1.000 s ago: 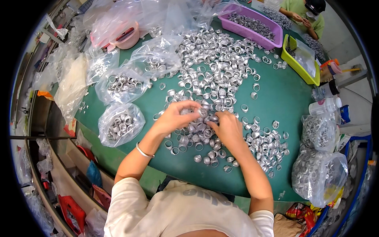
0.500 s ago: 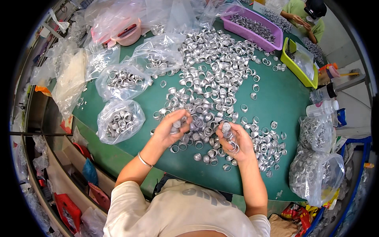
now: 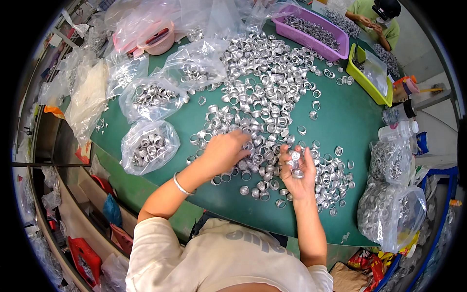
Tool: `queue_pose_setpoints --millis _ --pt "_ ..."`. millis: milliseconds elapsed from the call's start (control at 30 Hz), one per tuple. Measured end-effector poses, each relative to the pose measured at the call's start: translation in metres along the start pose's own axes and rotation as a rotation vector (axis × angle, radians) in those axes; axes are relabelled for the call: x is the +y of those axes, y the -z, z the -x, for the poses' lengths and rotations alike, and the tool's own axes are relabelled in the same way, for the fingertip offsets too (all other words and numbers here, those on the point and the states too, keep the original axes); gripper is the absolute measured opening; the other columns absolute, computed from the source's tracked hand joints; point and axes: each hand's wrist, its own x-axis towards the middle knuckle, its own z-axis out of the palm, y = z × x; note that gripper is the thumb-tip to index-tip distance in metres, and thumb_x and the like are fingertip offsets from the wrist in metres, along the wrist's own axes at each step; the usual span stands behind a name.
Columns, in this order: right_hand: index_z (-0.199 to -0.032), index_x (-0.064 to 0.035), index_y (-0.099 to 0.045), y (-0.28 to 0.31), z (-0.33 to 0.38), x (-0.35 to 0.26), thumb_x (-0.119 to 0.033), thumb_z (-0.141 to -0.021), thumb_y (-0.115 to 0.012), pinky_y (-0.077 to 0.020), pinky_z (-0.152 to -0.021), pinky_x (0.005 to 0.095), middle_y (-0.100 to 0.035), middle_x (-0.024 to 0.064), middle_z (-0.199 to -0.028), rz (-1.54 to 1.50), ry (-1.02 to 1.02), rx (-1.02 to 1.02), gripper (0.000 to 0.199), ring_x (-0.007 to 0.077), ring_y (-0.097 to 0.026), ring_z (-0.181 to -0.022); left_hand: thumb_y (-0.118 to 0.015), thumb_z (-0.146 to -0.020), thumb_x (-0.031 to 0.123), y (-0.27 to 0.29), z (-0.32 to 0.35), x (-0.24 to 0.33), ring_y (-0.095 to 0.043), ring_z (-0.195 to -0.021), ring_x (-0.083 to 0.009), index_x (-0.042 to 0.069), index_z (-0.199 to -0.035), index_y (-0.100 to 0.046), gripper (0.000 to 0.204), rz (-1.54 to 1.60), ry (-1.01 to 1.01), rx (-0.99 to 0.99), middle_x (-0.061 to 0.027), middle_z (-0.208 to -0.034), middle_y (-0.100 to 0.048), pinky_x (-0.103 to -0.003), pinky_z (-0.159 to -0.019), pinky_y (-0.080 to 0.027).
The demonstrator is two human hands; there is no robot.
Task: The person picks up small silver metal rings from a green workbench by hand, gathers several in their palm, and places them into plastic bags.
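A broad heap of silver-grey metal rings (image 3: 267,92) covers the middle of a green table (image 3: 335,121). Over the near left part of the heap reaches my left hand (image 3: 223,153), back upward and fingers forward. Motion smears its fingertips, so whether they grip a ring is unclear. My right hand (image 3: 302,182) is turned palm up at the heap's right side, fingers curled around a few rings (image 3: 296,163). Beside it on the right lies a smaller spread of loose rings (image 3: 333,180).
Clear plastic bags of rings stand at left (image 3: 150,148) and right (image 3: 389,209). Farther back are a pink basket (image 3: 163,44), a purple bin (image 3: 311,31) of small metal pieces and a yellow-green tray (image 3: 362,80). A co-worker (image 3: 379,24) sits at the far right.
My left hand has moved forward and right and turned back-up over the heap. My right hand has shifted slightly right and opened its palm upward, rings still in it.
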Motion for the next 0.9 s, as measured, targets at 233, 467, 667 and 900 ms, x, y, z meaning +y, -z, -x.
queue_pose_setpoints --millis 233,467,667,900 --pt "-0.096 -0.0091 -0.067 -0.011 0.002 0.012 -0.001 -0.079 -0.062 -0.045 -0.048 0.0248 -0.057 0.0062 -0.086 1.468 0.237 -0.057 0.019 0.0144 -0.055 -0.055 -0.055 -0.09 0.027 0.019 0.028 -0.012 -0.035 -0.044 -0.0024 0.0 -0.102 -0.055 0.029 1.912 0.75 -0.235 -0.0031 -0.08 -0.051 -0.014 -0.036 -0.025" --pt "-0.103 -0.0146 -0.063 -0.017 -0.004 0.027 -0.002 -0.063 -0.063 -0.0493 -0.051 0.0356 -0.052 0.0073 -0.091 2.575 0.763 -0.28 0.042 0.0246 -0.063 -0.069 -0.057 -0.089 0.028 0.002 0.044 -0.009 -0.035 -0.045 -0.003 -0.001 -0.114 -0.05 0.039 1.968 0.539 -0.305 -0.0065 -0.083 -0.05 -0.014 -0.036 -0.025" --pt "-0.104 -0.0128 -0.061 -0.021 -0.003 0.024 -0.001 -0.064 -0.061 -0.0489 -0.049 0.0348 -0.051 0.0075 -0.086 2.655 0.831 -0.391 0.042 0.0232 -0.063 -0.069 -0.057 -0.088 0.028 0.003 0.046 -0.006 -0.036 -0.043 -0.0029 0.0 -0.117 -0.046 0.042 1.995 0.516 -0.327 -0.0088 -0.083 -0.05 -0.014 -0.034 -0.024" --pt "-0.104 -0.0109 -0.059 -0.03 -0.014 0.025 -0.002 -0.066 -0.062 -0.0484 -0.049 0.0341 -0.051 0.01 -0.08 2.775 0.695 -0.407 0.04 0.0229 -0.061 -0.061 -0.047 -0.091 0.026 -0.003 0.05 -0.006 -0.039 -0.037 -0.0079 0.0 -0.118 -0.045 0.038 2.308 0.355 -0.291 -0.0211 -0.087 -0.055 -0.017 -0.032 -0.027"
